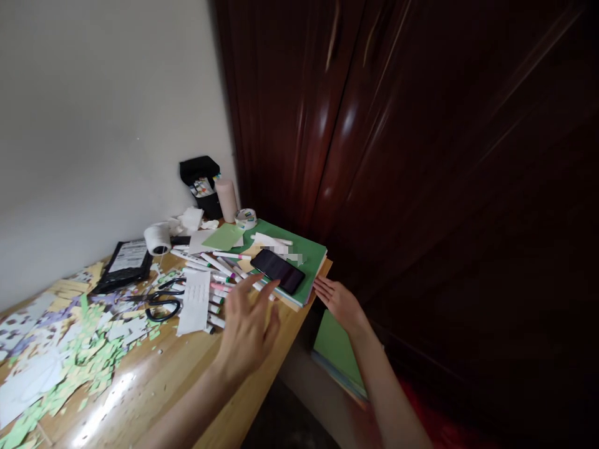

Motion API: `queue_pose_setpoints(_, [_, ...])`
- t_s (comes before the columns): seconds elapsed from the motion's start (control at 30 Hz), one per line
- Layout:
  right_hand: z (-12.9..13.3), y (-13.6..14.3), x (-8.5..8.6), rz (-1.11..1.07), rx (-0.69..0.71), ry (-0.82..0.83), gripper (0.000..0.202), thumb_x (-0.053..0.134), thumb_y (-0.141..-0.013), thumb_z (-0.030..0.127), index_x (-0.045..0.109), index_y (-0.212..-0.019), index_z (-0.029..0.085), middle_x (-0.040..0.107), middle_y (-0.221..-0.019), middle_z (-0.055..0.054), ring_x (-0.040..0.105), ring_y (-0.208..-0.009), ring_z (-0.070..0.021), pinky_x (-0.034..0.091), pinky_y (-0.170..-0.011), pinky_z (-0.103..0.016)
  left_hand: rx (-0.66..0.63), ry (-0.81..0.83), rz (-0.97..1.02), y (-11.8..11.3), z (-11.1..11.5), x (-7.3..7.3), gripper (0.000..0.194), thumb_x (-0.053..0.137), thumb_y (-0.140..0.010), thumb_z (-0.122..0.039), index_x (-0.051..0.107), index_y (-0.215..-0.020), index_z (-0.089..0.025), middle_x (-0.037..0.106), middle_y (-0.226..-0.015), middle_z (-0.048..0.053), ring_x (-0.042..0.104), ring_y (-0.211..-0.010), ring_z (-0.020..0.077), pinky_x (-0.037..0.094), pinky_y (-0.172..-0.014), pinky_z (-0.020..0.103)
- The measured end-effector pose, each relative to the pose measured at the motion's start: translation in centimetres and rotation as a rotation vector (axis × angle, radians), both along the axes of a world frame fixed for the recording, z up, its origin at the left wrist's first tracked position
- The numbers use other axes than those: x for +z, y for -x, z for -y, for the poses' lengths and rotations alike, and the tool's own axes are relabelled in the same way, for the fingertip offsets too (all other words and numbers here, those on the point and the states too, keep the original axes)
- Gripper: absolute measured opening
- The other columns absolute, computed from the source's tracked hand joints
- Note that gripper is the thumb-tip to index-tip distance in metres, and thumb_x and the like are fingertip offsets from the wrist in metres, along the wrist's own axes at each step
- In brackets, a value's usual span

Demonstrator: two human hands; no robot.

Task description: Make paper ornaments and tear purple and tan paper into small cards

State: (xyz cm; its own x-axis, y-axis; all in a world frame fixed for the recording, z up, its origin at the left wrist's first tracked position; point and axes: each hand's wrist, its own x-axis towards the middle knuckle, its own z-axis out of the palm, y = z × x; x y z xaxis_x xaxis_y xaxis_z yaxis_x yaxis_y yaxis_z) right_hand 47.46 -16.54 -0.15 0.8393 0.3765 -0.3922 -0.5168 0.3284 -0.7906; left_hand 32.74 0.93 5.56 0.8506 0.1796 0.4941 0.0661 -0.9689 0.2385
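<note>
My left hand (248, 324) hovers over the wooden table near its right edge, fingers spread, with nothing in it. Its fingertips are close to a dark phone (277, 270), which lies on a green book or folder (311, 254). At the right edge of that green stack is my right hand (340, 302), fingers stretched out, touching or nearly touching its side. Several white markers (219, 265) are scattered left of the phone. A white paper strip (194, 300) lies on some of them, beside black-handled scissors (161, 304).
Cut paper scraps (93, 349) cover the table's left part. At the back are a white spool (158, 238), a black pouch (122, 265), a pink cylinder (226, 199), a tape roll (246, 217) and a black holder (201, 181). Green sheets (337, 349) sit below the table's right edge.
</note>
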Motion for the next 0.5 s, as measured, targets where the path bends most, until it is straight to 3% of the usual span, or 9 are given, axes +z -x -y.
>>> queue_pose_setpoints(0.07, [-0.6, 0.4, -0.2, 0.049, -0.024, 0.024, 0.021, 0.056, -0.071, 0.017, 0.064, -0.090, 0.019, 0.066, -0.104, -0.004, 0.056, -0.110, -0.0196, 0.032, -0.106, -0.038, -0.020, -0.038, -0.017, -2.0, -0.1, -0.6, 0.039, 0.046, -0.087, -0.034, 0.048, -0.125, -0.025, 0.043, -0.133, 0.012, 0.043, -0.118, 0.0276, 0.037, -0.096, 0.048])
queue_pose_setpoints(0.17, [-1.1, 0.9, -0.5, 0.096, -0.045, 0.043, 0.026, 0.064, -0.065, 0.018, 0.066, -0.091, 0.021, 0.065, -0.108, -0.001, 0.052, -0.115, -0.0204, 0.031, -0.106, -0.039, 0.038, -0.090, -0.058, -4.8, -1.2, -2.8, 0.042, 0.042, -0.087, -0.038, 0.050, -0.126, -0.022, 0.041, -0.135, 0.014, 0.040, -0.121, 0.0313, 0.031, -0.099, 0.049])
queue_pose_setpoints(0.3, [-1.0, 1.0, -0.6, 0.095, -0.067, 0.025, 0.028, 0.067, -0.061, 0.020, 0.068, -0.088, 0.021, 0.067, -0.106, -0.002, 0.054, -0.113, -0.0221, 0.036, -0.103, -0.038, 0.118, -0.122, -0.088, -6.5, -3.2, -5.4, 0.044, 0.039, -0.088, -0.042, 0.054, -0.122, -0.018, 0.044, -0.133, 0.015, 0.041, -0.119, 0.0325, 0.029, -0.099, 0.051])
queue_pose_setpoints(0.4, [-0.7, 0.6, -0.7, 0.065, -0.087, -0.003, 0.027, 0.066, -0.059, 0.022, 0.068, -0.086, 0.020, 0.069, -0.100, -0.005, 0.059, -0.105, -0.0227, 0.039, -0.100, -0.038, 0.119, -0.127, -0.082, -6.6, -3.3, -5.5, 0.048, 0.038, -0.088, -0.043, 0.048, -0.127, -0.016, 0.044, -0.132, 0.017, 0.042, -0.116, 0.0324, 0.028, -0.098, 0.051])
queue_pose_setpoints(0.5, [-0.4, 0.2, -1.0, 0.035, -0.116, -0.033, 0.024, 0.064, -0.060, 0.023, 0.068, -0.083, 0.019, 0.071, -0.095, -0.006, 0.063, -0.097, -0.0218, 0.042, -0.098, -0.037, 0.040, -0.154, -0.098, -6.7, -1.8, -4.2, 0.054, 0.040, -0.087, -0.043, 0.042, -0.129, -0.009, 0.047, -0.126, 0.020, 0.045, -0.109, 0.0313, 0.033, -0.093, 0.048])
